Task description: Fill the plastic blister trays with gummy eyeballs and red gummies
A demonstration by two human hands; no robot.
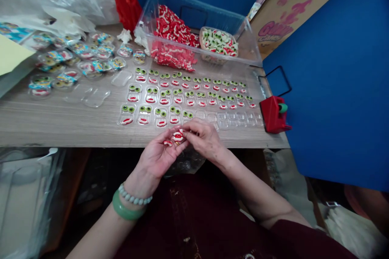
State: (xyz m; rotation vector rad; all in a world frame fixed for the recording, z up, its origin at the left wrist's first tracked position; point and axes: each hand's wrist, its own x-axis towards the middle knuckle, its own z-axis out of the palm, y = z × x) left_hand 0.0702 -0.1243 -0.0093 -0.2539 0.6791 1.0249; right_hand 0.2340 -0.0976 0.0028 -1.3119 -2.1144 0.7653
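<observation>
My left hand (159, 154) is cupped palm-up at the table's near edge, holding a few red-and-white mouth-shaped candies (177, 136). My right hand (203, 136) meets it from the right, its fingertips pinched on one of those candies. Just beyond the hands lie rows of clear blister trays (185, 99) filled with green eye candies and red mouths; the cells at the near right (234, 119) hold nothing.
A clear plastic bin (194, 28) at the back holds heaps of red mouth candies and a bowl of green eyes (219, 42). Sealed packets (75, 60) cluster at the left. A red tool (273, 114) sits at the table's right edge. Plastic bags lie behind.
</observation>
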